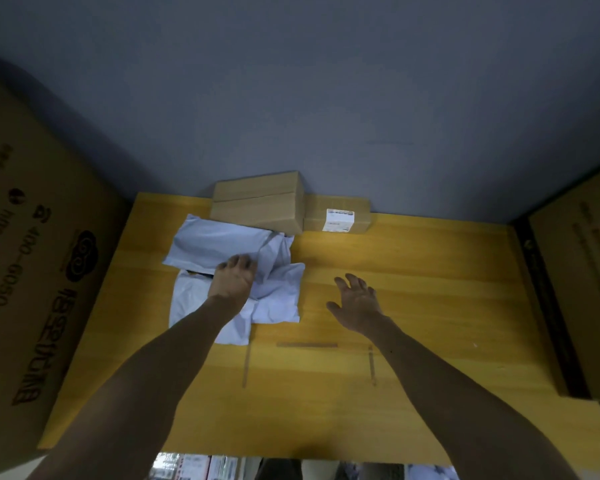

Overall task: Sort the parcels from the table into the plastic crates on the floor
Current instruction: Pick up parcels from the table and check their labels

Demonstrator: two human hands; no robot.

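Several white poly-bag parcels lie overlapped at the left middle of the yellow wooden table (pixel 430 306). My left hand (pixel 234 278) is down on them with fingers curled, gripping the edge of the rear white bag (pixel 215 245). Another white bag (pixel 278 299) lies just right of that hand. Behind them stand a tall cardboard box (pixel 257 202) and a lower cardboard box with a white label (pixel 336 216), both against the wall. My right hand (pixel 357 299) hovers over bare table to the right of the bags, fingers spread, holding nothing.
A large printed cardboard carton (pixel 39 271) stands at the table's left edge, and another carton (pixel 582 289) at its right edge. A grey wall runs behind the table. Below the near edge, part of a crate with parcels (pixel 194 467) shows on the floor.
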